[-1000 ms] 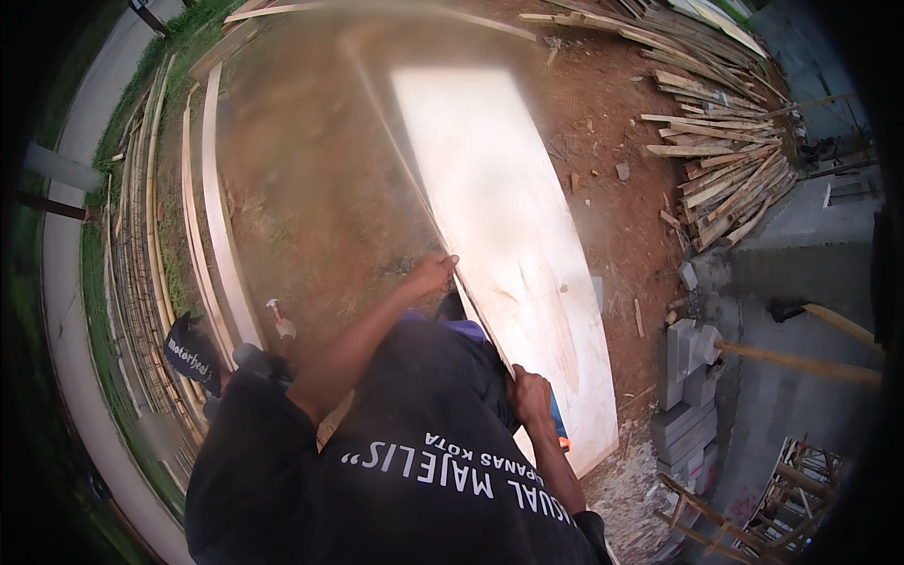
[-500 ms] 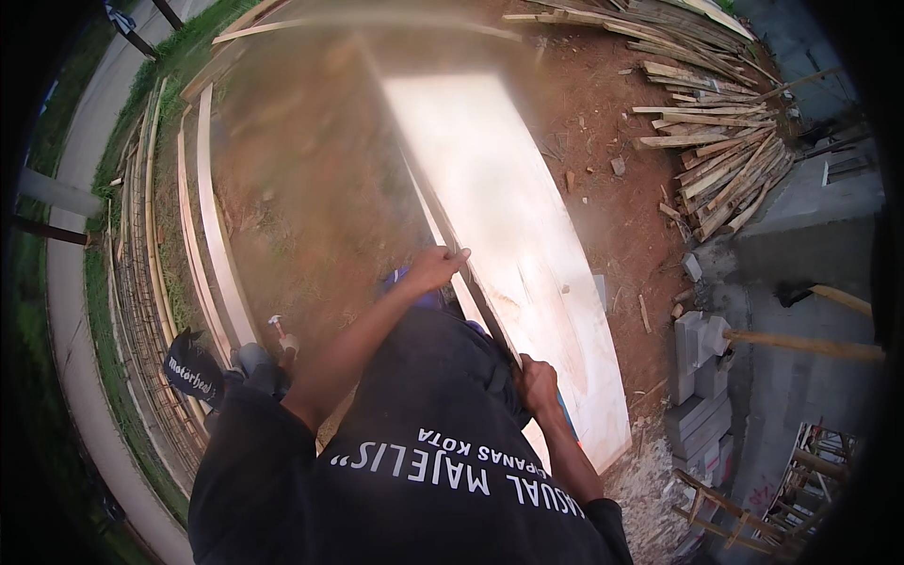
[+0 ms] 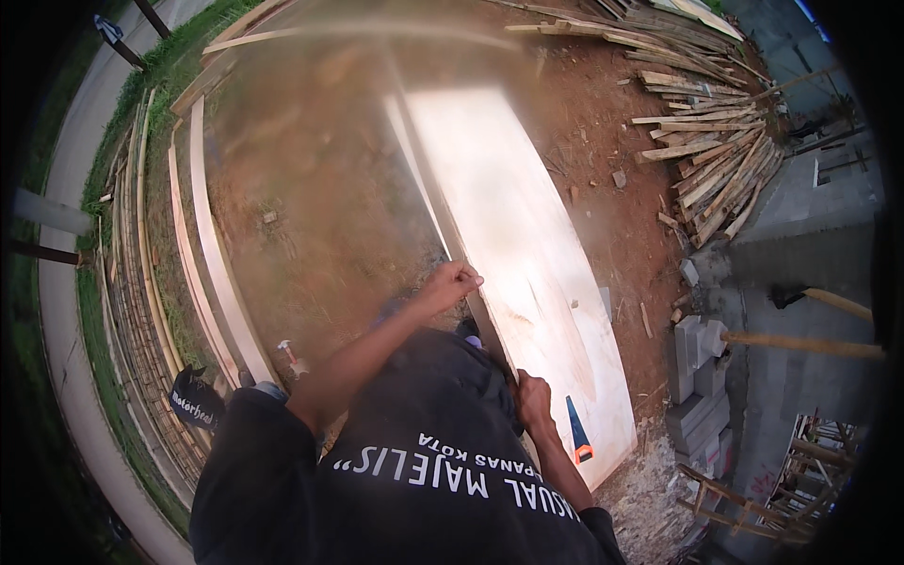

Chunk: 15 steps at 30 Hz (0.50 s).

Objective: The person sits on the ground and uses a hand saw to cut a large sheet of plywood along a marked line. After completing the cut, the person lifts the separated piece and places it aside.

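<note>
A long pale sheet of wood (image 3: 527,235) slopes away in front of me, with a darker strip along its left edge. My left hand (image 3: 455,282) is at that edge, thumb and fingers pinched together; what they hold is hidden. Nearer to me, my right hand (image 3: 535,395) is closed at the same edge, fingers curled in, and I cannot make out what is in it. A handsaw (image 3: 577,433) with a blue blade and an orange and black handle lies on the sheet, just right of my right forearm.
At the left a person in a dark cap (image 3: 196,400) is beside a hammer (image 3: 288,354) and long boards (image 3: 215,217). Bamboo poles (image 3: 141,264) lie farther left. Piled timber (image 3: 720,160) is at the far right, above pale blocks (image 3: 697,377). Reddish soil (image 3: 603,179) surrounds the sheet.
My left hand has come slightly nearer along the sheet's edge. The right hand stays near its place, while the saw now shows fully beside my forearm. The hammer at the left has dropped lower.
</note>
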{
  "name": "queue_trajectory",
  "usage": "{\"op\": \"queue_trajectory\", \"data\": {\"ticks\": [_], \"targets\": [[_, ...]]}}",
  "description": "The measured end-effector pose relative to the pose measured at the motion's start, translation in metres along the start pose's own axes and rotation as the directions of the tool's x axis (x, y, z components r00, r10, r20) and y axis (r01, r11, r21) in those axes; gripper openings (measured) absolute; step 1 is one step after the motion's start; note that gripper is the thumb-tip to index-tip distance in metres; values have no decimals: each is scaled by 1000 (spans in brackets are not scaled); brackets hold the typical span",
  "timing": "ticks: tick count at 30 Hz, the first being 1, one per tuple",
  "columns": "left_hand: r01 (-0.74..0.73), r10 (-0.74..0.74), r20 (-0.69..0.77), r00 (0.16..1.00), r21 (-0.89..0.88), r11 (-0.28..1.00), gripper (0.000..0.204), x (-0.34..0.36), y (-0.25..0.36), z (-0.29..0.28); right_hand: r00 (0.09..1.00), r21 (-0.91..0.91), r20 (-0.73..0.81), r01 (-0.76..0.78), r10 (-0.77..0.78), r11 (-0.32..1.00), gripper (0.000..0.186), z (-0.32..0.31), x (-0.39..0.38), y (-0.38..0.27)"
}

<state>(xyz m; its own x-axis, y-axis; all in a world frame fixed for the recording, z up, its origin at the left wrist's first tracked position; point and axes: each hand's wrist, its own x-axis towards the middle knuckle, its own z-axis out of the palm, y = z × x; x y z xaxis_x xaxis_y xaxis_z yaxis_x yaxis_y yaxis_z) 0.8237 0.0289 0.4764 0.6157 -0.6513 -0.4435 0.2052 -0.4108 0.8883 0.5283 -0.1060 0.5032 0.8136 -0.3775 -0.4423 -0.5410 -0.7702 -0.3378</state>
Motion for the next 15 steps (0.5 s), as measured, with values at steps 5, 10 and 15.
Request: {"op": "queue_trajectory", "data": {"ticks": [5, 10, 15], "targets": [[243, -233, -73, 970, 174, 954, 55, 17, 8, -58, 997, -24, -17, -80, 80, 996, 27, 12, 3, -36], [21, 6, -95, 995, 279, 960, 51, 67, -39, -79, 997, -24, -17, -77, 77, 997, 23, 27, 9, -71], [-293, 251, 203, 946, 212, 932, 36, 53, 7, -85, 987, -14, -31, -156, 156, 988, 22, 27, 8, -96]]}}
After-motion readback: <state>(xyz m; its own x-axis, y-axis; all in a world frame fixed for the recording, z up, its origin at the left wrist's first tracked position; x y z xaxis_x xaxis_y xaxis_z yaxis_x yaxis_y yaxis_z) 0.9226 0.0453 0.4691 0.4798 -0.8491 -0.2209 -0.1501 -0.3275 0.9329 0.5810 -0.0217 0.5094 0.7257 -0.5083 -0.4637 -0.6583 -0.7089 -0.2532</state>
